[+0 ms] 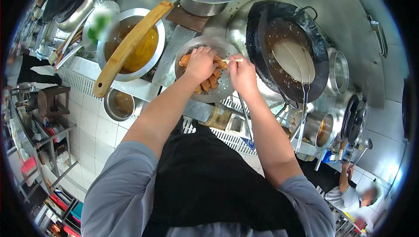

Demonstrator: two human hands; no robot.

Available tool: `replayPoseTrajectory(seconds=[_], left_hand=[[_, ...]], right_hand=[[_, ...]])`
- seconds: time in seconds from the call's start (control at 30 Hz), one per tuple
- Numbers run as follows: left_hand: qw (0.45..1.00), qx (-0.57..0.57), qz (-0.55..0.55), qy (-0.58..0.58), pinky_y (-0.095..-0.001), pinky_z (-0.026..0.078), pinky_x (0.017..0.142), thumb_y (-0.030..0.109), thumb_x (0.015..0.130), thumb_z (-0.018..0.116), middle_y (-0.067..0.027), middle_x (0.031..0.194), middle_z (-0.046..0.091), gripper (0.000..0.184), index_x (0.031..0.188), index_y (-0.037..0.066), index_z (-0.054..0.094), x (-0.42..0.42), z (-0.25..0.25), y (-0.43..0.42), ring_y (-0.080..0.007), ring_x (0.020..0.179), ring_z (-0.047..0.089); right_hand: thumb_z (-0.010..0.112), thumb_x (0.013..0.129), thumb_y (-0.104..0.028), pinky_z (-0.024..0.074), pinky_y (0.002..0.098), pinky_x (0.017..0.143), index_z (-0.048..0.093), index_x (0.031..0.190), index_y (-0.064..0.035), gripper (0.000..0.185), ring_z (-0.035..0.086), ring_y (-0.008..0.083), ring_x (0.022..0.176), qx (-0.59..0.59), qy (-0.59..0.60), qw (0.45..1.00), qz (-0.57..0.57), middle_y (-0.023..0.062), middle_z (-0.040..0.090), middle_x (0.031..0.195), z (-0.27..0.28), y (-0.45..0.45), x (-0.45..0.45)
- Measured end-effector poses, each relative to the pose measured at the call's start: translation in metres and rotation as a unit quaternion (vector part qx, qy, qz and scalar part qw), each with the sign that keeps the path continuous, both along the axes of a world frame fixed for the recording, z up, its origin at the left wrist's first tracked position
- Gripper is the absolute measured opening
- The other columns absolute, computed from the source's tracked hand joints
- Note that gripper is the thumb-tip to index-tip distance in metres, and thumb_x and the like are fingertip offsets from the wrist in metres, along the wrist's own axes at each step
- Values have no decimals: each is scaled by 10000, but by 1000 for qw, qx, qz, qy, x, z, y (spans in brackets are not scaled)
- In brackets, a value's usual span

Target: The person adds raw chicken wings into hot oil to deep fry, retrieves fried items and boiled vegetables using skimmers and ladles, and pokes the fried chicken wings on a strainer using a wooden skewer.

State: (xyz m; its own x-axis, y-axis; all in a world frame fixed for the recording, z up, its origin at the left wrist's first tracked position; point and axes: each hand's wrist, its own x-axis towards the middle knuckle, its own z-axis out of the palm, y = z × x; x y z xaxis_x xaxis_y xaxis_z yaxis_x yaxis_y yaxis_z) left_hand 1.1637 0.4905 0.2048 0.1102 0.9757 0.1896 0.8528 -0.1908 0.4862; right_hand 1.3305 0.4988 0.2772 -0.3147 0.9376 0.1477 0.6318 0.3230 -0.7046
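A perforated metal skimmer (pixel 185 44) holds several golden-brown fried pieces (pixel 214 79), possibly chicken. My left hand (pixel 201 64) is over the pieces, its fingers curled down on one of them. Beside it, my right hand (pixel 243 75) pinches a pale thin stick (pixel 225 61), which looks like a skewer. One end of the stick reaches to the fried piece by my left fingers; whether it goes into the piece is hidden.
At right stands a black wok (pixel 322 47) of bubbling oil, a wire strainer (pixel 293 60) resting in it. A pot of yellow liquid (pixel 142 54) is at left, crossed by a long wooden handle (pixel 133 47). Another person (pixel 342 193) works at far right.
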Motion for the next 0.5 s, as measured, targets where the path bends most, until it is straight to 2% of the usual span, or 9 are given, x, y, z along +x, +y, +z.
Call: replayPoseTrajectory(seconds=[0.03, 0.1, 0.13, 0.2, 0.27, 0.43, 0.5], left_hand=[[1000, 0, -1, -1, -421, 406, 936, 240, 772, 747, -81, 1074, 610, 362, 1080, 79, 649, 1, -1, 0, -264, 1094, 546], [1000, 2, 12, -13, -417, 409, 932, 229, 768, 748, -83, 1071, 609, 354, 1070, 74, 646, 2, 1, 1, -264, 1096, 547], [1000, 5, 14, -13, -417, 409, 932, 229, 768, 748, -83, 1071, 609, 354, 1070, 74, 646, 2, 3, 3, -264, 1096, 547], [1000, -1, 1, 5, -418, 411, 929, 220, 763, 752, -80, 1081, 609, 376, 1090, 72, 640, 0, 3, -1, -264, 1095, 547], [1000, -14, 2, 11, -420, 412, 929, 224, 759, 756, -78, 1082, 606, 402, 1110, 73, 631, -1, 2, -4, -262, 1096, 546], [1000, -6, 3, -20, -426, 407, 950, 269, 744, 770, -84, 1120, 600, 528, 1202, 70, 597, 1, 17, -5, -267, 1128, 533], [998, -42, 12, -48, -441, 377, 1010, 305, 746, 779, -120, 1246, 577, 645, 1300, 60, 557, 5, 22, -7, -293, 1204, 505]], right_hand=[[560, 941, -118, 521, 457, 738, 618, 944, 10, 141, 649, 406, 802, 0, -1, 1000, -1, 213, 675, 870, -7, 3, 0], [552, 939, -122, 521, 460, 726, 624, 915, 11, 154, 652, 408, 776, -140, 32, 989, -36, 220, 672, 808, -13, 10, -4], [552, 939, -122, 521, 460, 726, 624, 915, 11, 154, 652, 408, 776, -137, 33, 989, -34, 220, 672, 808, -10, 12, -4], [545, 941, -136, 520, 462, 724, 632, 901, 4, 170, 654, 412, 765, -21, 11, 999, -39, 229, 664, 769, 2, 7, -1], [549, 937, -146, 508, 478, 726, 637, 916, 1, 173, 647, 425, 790, -27, -3, 998, -61, 257, 654, 808, 35, 4, -6], [553, 937, -153, 505, 487, 725, 626, 964, -5, 167, 641, 434, 787, -37, -43, 997, -51, 255, 650, 819, 19, 6, -4], [555, 936, -154, 504, 490, 722, 623, 965, -3, 169, 640, 435, 784, -24, -34, 997, -61, 256, 651, 824, 22, 2, -4]])
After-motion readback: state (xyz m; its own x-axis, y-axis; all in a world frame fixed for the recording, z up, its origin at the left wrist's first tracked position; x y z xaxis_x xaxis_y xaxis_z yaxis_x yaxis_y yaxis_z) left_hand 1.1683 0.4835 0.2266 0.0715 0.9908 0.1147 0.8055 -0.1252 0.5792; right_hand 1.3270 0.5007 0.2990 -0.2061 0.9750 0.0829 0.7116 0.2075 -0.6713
